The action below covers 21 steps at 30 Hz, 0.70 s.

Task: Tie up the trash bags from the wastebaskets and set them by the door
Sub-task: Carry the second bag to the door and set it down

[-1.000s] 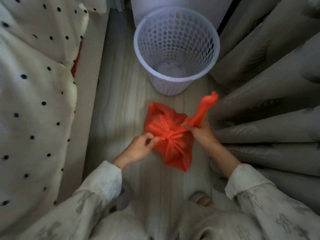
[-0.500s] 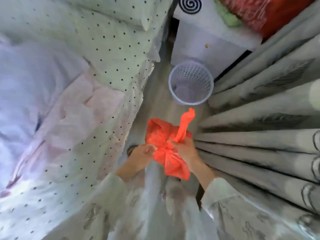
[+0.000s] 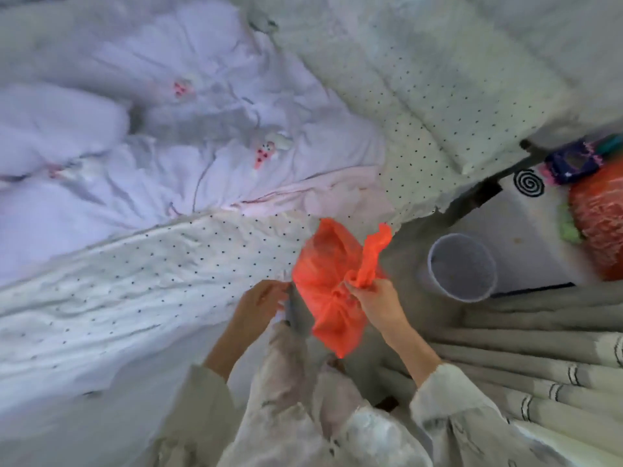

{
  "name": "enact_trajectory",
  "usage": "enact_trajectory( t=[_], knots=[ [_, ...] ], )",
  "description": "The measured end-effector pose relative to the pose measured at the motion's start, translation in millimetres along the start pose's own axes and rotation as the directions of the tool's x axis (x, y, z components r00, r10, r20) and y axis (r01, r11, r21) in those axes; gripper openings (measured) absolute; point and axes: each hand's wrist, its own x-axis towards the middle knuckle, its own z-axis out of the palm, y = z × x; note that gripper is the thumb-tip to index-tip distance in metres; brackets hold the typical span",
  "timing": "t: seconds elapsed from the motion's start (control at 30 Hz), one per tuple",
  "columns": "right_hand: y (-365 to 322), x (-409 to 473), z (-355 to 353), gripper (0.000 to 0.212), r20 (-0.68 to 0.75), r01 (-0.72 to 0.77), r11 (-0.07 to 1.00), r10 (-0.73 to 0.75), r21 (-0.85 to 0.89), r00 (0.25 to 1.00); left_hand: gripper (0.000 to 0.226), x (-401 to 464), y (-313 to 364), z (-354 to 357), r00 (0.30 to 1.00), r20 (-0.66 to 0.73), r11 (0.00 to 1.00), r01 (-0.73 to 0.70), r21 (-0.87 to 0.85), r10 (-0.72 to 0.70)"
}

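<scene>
An orange trash bag (image 3: 328, 281) hangs in the air in front of me, knotted at its middle, with one twisted ear sticking up. My right hand (image 3: 374, 298) grips that ear at the knot. My left hand (image 3: 261, 299) is at the bag's left edge, fingers bent; the blur hides whether it holds any plastic. The white perforated wastebasket (image 3: 462, 267) stands on the floor to the right, with no bag in it.
A bed with a dotted cover (image 3: 168, 281) and a white quilt (image 3: 135, 129) fills the left. A white nightstand (image 3: 526, 230) with an orange item (image 3: 596, 224) stands beyond the basket. Grey curtains (image 3: 539, 358) hang at the right.
The bag has come up off the floor and is held higher. My view has risen and swung left, so the bed fills the frame and the basket looks small at the right.
</scene>
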Motion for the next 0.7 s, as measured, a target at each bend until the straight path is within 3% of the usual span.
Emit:
enact_trajectory(
  t=[0.13, 0.3, 0.5, 0.7],
  knots=[
    [-46, -37, 56, 0.025, 0.242, 0.175, 0.954, -0.115, -0.242, 0.963, 0.025, -58, -37, -70, 0.971, -0.23, 0.987, 0.022, -0.158, -0.058],
    [-81, -95, 160, 0.024, 0.546, 0.371, 0.846, -0.117, -0.383, 0.83, 0.026, -119, -94, -143, 0.886, -0.439, 0.926, -0.027, -0.377, -0.153],
    [-112, -193, 325, 0.008, 0.798, 0.49, 0.809, -0.044, -0.324, 0.6, 0.025, -201, -196, -252, 0.766, -0.555, 0.814, -0.073, -0.576, -0.324],
    [-153, -309, 490, 0.011, 0.924, 0.578, 0.776, 0.016, -0.253, 0.383, 0.026, -294, -298, -402, 0.535, -0.722, 0.813, -0.108, -0.573, -0.438]
  ],
)
